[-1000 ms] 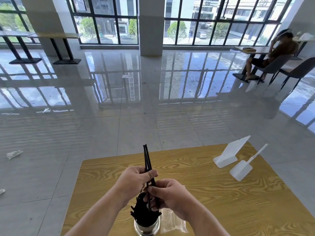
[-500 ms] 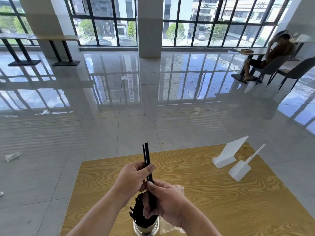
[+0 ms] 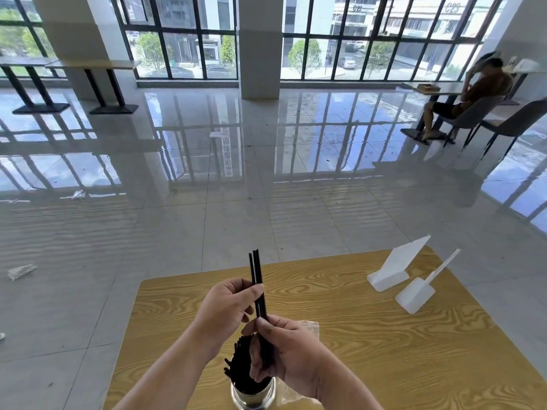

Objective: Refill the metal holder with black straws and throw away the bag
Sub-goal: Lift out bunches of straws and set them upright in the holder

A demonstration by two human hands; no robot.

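Black straws are gripped upright at lower centre by the left hand's curled fingers and pinched by the right hand, seemingly for steering into the crowded metal holder beneath.

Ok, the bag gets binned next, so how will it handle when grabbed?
The bag looks like thin clear film, lying crumpled on the table, so probably floppy and very light. On that smooth wood it would likely slide rather than stay put if pushed; pinching seems safer.
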